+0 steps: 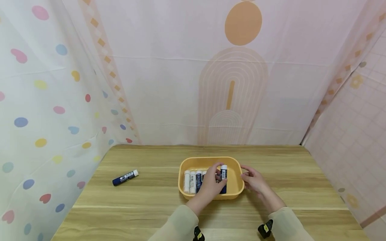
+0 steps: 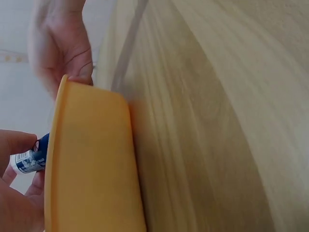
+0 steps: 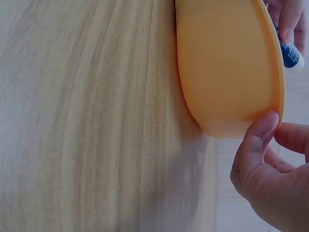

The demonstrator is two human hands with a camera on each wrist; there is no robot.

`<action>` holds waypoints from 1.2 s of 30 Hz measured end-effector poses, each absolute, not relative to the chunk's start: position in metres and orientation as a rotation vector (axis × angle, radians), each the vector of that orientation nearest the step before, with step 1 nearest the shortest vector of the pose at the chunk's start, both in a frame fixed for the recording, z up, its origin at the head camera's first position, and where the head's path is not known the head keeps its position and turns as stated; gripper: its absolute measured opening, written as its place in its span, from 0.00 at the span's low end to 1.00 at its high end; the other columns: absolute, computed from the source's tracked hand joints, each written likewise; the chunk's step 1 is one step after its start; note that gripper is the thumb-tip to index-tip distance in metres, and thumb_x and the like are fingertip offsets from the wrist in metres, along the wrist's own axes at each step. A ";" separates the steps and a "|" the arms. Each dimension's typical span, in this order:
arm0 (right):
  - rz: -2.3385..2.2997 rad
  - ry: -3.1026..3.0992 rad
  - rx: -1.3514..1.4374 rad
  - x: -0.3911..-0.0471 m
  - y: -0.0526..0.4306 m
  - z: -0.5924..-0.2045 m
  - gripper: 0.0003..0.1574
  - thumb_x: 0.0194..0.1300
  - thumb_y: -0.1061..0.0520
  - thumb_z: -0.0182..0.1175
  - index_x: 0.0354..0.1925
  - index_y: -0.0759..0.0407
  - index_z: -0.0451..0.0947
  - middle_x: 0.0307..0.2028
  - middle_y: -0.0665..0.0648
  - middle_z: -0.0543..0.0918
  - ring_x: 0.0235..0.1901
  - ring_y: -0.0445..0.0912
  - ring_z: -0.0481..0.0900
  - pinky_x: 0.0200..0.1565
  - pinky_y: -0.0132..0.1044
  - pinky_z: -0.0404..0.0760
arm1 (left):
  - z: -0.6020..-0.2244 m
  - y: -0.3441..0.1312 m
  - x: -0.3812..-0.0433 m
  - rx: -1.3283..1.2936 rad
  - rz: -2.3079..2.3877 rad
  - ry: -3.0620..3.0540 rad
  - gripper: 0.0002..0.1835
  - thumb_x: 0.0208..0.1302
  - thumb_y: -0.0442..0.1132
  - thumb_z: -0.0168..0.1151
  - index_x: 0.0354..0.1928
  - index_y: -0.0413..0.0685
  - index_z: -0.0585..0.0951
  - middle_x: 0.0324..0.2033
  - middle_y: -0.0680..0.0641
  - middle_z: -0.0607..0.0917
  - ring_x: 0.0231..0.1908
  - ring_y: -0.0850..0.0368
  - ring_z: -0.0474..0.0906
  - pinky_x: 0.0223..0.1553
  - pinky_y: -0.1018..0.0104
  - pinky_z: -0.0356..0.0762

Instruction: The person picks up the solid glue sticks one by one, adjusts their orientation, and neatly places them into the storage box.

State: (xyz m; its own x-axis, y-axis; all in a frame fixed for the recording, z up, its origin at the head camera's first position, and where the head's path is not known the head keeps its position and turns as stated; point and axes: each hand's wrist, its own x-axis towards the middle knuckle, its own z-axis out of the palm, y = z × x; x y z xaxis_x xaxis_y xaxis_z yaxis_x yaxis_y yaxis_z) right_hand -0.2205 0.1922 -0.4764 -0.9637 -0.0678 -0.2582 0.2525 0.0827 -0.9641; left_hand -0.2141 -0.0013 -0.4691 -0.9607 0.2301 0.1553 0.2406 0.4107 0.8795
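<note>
A yellow plastic bin [image 1: 235,183] holds a row of glue sticks, white ones [image 1: 187,182] at its left end and navy ones [image 1: 199,180] beside them. My left hand [image 1: 210,184] reaches over the bin and pinches a navy glue stick [image 1: 223,174] with a white cap between thumb and fingers, toward the right of the row. The hand hides part of the row. In the left wrist view the held glue stick [image 2: 32,158] rises above the rim. My right hand [image 1: 255,181] pinches the bin's right end, thumb outside the rim in the right wrist view.
Another navy glue stick [image 1: 125,177] with a white cap lies alone on the wooden table [image 1: 144,207], left of the bin. Patterned curtains [image 1: 169,100] hang behind the table and along both sides.
</note>
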 end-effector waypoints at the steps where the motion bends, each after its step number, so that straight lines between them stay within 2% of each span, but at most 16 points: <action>1: -1.967 2.124 0.185 -0.220 0.192 -0.476 0.30 0.69 0.65 0.49 0.68 0.66 0.58 0.36 0.55 0.72 0.26 0.41 0.73 0.29 0.33 0.76 | -0.470 0.001 -0.213 -0.443 -1.631 -2.638 0.29 0.56 0.31 0.65 0.61 0.48 0.70 0.36 0.49 0.72 0.31 0.61 0.69 0.30 0.73 0.70; 6: -1.967 2.124 0.177 -0.220 0.193 -0.476 0.30 0.69 0.65 0.48 0.68 0.66 0.58 0.36 0.56 0.73 0.27 0.42 0.74 0.29 0.33 0.76 | -0.473 0.008 -0.212 -0.502 -1.533 -2.649 0.29 0.56 0.31 0.64 0.61 0.49 0.69 0.36 0.49 0.72 0.31 0.62 0.68 0.32 0.72 0.69; 13: -1.964 2.125 0.170 -0.219 0.193 -0.475 0.30 0.69 0.65 0.48 0.68 0.66 0.58 0.36 0.56 0.73 0.27 0.42 0.74 0.29 0.32 0.76 | -0.475 0.016 -0.210 -0.467 -1.310 -2.745 0.28 0.57 0.34 0.66 0.59 0.56 0.70 0.39 0.51 0.75 0.34 0.62 0.71 0.33 0.70 0.71; 20: -1.964 2.128 0.171 -0.219 0.192 -0.475 0.30 0.69 0.65 0.48 0.68 0.66 0.58 0.36 0.56 0.73 0.28 0.42 0.74 0.28 0.31 0.76 | -0.474 0.024 -0.208 -0.440 -1.240 -2.797 0.28 0.56 0.34 0.67 0.59 0.53 0.70 0.41 0.48 0.76 0.35 0.59 0.72 0.35 0.66 0.74; 26: -1.955 2.130 0.170 -0.219 0.193 -0.476 0.31 0.69 0.65 0.48 0.68 0.65 0.57 0.36 0.56 0.73 0.28 0.42 0.75 0.29 0.32 0.77 | -0.475 0.029 -0.210 -0.419 -1.130 -2.860 0.28 0.57 0.36 0.66 0.60 0.54 0.69 0.48 0.45 0.77 0.44 0.53 0.77 0.44 0.60 0.78; 28: -1.955 2.127 0.170 -0.219 0.193 -0.475 0.31 0.69 0.64 0.49 0.68 0.65 0.57 0.36 0.55 0.73 0.28 0.42 0.75 0.29 0.32 0.77 | -0.475 0.030 -0.211 -0.424 -1.097 -2.886 0.28 0.57 0.36 0.66 0.60 0.55 0.70 0.48 0.45 0.77 0.43 0.53 0.78 0.43 0.59 0.79; 32: -1.958 2.120 0.170 -0.219 0.193 -0.476 0.31 0.69 0.64 0.49 0.68 0.66 0.57 0.36 0.55 0.72 0.28 0.42 0.75 0.29 0.32 0.77 | -0.476 0.032 -0.214 -0.428 -0.954 -2.927 0.28 0.55 0.39 0.68 0.58 0.56 0.70 0.44 0.46 0.78 0.36 0.54 0.78 0.34 0.62 0.78; 36: -1.966 2.118 0.172 -0.219 0.193 -0.476 0.31 0.69 0.64 0.49 0.68 0.66 0.57 0.36 0.55 0.72 0.28 0.41 0.75 0.29 0.31 0.77 | -0.477 0.033 -0.217 -0.411 -0.697 -2.939 0.28 0.53 0.45 0.70 0.57 0.57 0.72 0.43 0.47 0.81 0.36 0.52 0.78 0.32 0.60 0.77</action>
